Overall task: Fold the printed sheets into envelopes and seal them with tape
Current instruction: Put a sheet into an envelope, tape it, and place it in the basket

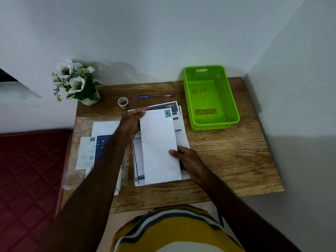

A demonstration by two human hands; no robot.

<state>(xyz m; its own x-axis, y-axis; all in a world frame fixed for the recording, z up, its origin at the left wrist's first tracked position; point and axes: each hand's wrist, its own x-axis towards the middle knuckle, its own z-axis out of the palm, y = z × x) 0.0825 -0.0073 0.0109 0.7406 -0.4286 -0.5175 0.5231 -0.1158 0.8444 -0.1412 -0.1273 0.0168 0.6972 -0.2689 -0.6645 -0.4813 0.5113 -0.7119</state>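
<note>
White envelope (160, 146), light and floppy, is pinched by left hand (130, 124) and right hand (187, 159); each grip holds an edge.

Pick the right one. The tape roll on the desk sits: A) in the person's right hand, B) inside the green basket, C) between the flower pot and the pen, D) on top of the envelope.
C: the tape roll stands on the bare desk, with the flower pot to one side of it and the pen to the other, outside the green basket.
</note>
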